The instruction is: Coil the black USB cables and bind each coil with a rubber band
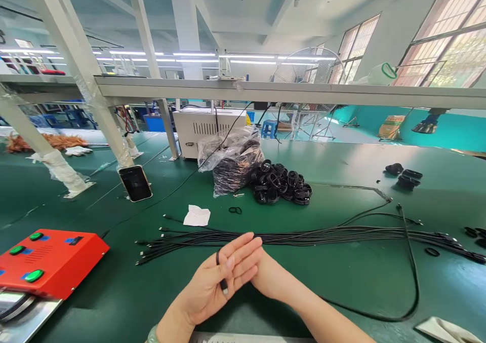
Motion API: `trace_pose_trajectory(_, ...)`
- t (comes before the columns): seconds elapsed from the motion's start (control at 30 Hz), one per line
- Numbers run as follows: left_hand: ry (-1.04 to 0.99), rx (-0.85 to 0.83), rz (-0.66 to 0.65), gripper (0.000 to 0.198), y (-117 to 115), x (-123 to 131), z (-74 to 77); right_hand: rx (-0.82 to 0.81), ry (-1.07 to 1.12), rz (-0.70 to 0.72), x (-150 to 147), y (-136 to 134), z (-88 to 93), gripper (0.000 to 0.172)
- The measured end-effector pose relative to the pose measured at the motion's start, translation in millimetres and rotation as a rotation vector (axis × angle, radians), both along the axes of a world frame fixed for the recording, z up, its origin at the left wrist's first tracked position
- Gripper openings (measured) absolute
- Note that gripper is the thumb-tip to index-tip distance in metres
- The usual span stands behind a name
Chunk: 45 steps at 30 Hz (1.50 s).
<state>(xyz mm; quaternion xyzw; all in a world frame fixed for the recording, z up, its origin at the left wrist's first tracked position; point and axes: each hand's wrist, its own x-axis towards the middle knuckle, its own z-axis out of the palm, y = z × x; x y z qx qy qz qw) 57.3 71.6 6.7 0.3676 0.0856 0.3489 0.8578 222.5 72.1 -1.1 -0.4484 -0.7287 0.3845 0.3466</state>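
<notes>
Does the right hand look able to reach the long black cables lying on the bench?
Probably yes: the right hand lies just in front of the black cables, with only bare green mat between them.

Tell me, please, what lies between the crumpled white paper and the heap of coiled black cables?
The head view shows a small black loop on the green mat.

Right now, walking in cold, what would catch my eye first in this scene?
The bright red box with green buttons stands out first, at the lower left of the green workbench. Mid-bench sits a heap of coiled black cables beside a clear plastic bag. Nearest, the left hand pinches a small black cable end before a long row of black cables.
</notes>
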Motion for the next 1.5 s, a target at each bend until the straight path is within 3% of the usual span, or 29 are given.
trace_pose_trajectory(0.17,-0.02,-0.021,0.233,0.042,7,-1,1.0,0.045,-0.185,0.017,-8,-13,-6.4,0.034)
trace_pose_trajectory(0.3,-0.019,-0.06,0.28,0.041,6,3,0.1,0.11,-0.322,0.001,6,-12,18.7,0.021)
trace_pose_trajectory(0.4,-0.025,-0.109,0.272,0.039,5,6,1.0,0.197,-0.438,-0.135,48,-18,46.4,0.036)
trace_pose_trajectory(0.5,-0.029,-0.141,0.251,0.039,5,8,2.0,0.03,-0.505,-0.435,121,-38,53.2,0.039)
trace_pose_trajectory(0.6,-0.034,-0.159,0.23,0.039,5,8,1.4,-0.199,-0.753,-0.815,199,-80,25.3,0.038)
trace_pose_trajectory(0.7,-0.029,-0.171,0.187,0.041,5,8,1.0,-0.211,-0.93,-1.197,254,-130,-17.6,0.031)
trace_pose_trajectory(0.77,-0.007,-0.17,0.142,0.042,4,8,2.5,-0.211,-0.839,-1.244,268,-153,-36.5,0.023)
trace_pose_trajectory(0.83,0.022,-0.169,0.119,0.044,2,9,4.5,-0.272,-0.653,-1.247,259,-161,-38.6,0.021)
trace_pose_trajectory(0.9,0.054,-0.167,0.125,0.045,0,11,5.2,-0.308,-0.436,-1.198,227,-157,-25.1,0.018)
trace_pose_trajectory(0.97,0.08,-0.164,0.16,0.043,-2,13,3.5,-0.258,-0.187,-1.033,176,-146,-3.7,0.018)
trace_pose_trajectory(1.07,0.11,-0.163,0.23,0.038,-5,17,-1.1,-0.041,0.173,-0.788,87,-123,23.4,0.022)
trace_pose_trajectory(1.17,0.133,-0.181,0.27,0.038,-6,21,-3.5,0.119,0.324,-0.58,15,-98,31.6,0.016)
trace_pose_trajectory(1.23,0.139,-0.216,0.267,0.04,-7,23,-3.8,0.122,0.372,-0.524,-17,-82,27.7,0.013)
trace_pose_trajectory(1.37,0.113,-0.276,0.188,0.047,-7,24,-5.2,0.066,0.287,-0.54,-44,-64,11.2,0.012)
trace_pose_trajectory(1.5,0.11,-0.284,0.155,0.05,-9,25,-3.6,-0.084,0.298,-0.557,-31,-66,2.7,0.02)
